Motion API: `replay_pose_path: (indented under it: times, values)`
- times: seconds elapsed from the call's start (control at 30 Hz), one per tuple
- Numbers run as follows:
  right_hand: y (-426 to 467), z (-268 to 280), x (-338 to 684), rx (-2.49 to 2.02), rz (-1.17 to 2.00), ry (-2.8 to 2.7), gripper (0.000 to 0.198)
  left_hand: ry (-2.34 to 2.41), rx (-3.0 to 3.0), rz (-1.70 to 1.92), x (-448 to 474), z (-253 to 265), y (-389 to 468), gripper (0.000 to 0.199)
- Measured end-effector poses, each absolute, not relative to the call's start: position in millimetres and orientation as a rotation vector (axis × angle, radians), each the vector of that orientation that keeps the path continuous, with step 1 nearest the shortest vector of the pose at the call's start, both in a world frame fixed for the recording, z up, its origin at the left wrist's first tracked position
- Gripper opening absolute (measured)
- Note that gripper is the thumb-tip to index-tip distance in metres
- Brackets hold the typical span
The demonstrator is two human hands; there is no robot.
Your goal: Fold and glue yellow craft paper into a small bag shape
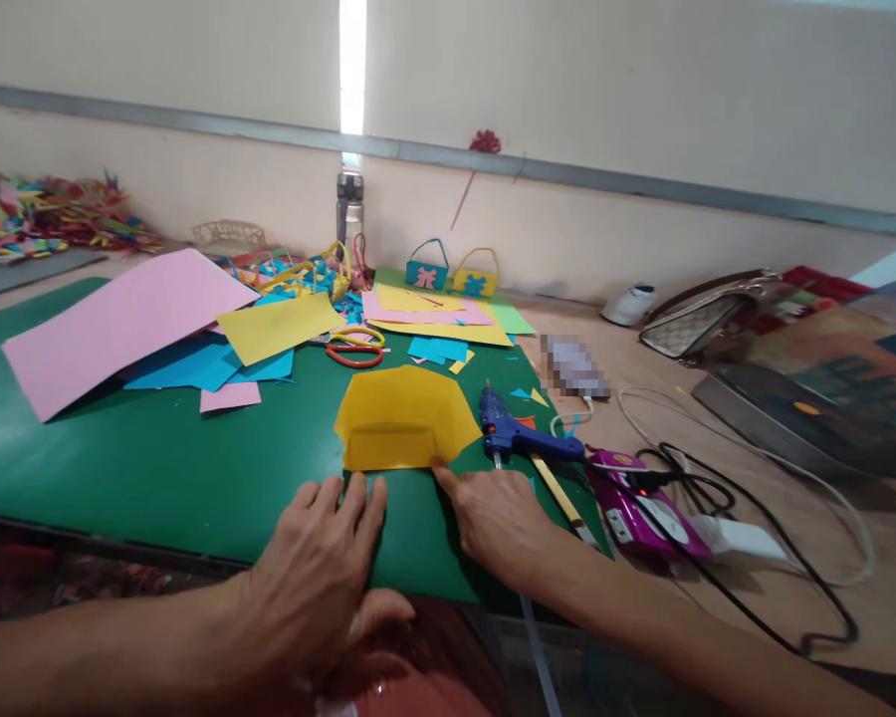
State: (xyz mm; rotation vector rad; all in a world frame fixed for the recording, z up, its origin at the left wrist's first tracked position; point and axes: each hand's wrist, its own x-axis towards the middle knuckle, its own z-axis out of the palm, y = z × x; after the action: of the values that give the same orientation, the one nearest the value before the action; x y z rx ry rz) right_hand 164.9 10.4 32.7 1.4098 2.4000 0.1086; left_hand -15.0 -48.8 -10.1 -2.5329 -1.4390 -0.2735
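Note:
A folded yellow paper (392,443) lies on the green mat in front of me, its lower flap turned up and its side corners slanted. My left hand (321,538) rests palm down just below the paper's near edge, fingers stretched forward and thumb apart, holding nothing. With its index finger stretched out, my right hand (497,513) presses on the near right corner of the paper; its other fingers are curled and partly hidden. A blue glue gun (519,433) lies right of the paper, close to that hand. Behind the paper are red- and yellow-handled scissors (354,351).
Pink sheets (130,324), yellow sheets (280,327) and blue sheets (186,363) overlap on the left. Two small paper bags with bows (427,274) stand near the wall. At right, black cables surround a purple power strip (642,508). A cutter (563,498) lies beside the glue gun.

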Motion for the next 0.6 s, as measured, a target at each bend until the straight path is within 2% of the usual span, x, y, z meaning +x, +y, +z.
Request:
replay_pose_path:
  times: [0.1, 0.23, 0.37, 0.5, 0.6]
  values:
    - [9.8, 32.7, 164.5, 1.383, 0.103, 2.434, 0.046, -1.265, -2.525, -0.326, -1.2, -3.5, -50.0, 0.074]
    - [9.7, 32.7, 163.9, 1.368, 0.085, 2.465, 0.036, -1.273, -2.663, -0.221, 16.7, 5.7, -27.7, 0.067]
    - [12.2, 32.5, 165.2, 1.353, 0.08, 2.479, 0.029, -1.302, -2.769, -0.108, 22.6, 8.1, -4.6, 0.07]
    - [14.2, 38.9, 169.9, 1.342, 0.07, 2.485, 0.031, -1.313, -2.804, -0.095, 22.1, 5.3, 6.1, 0.067]
    - [13.6, 47.7, 177.1, 1.418, 0.099, 2.476, 0.02, -1.348, -2.807, -0.117, 23.3, 2.4, 11.6, 0.066]
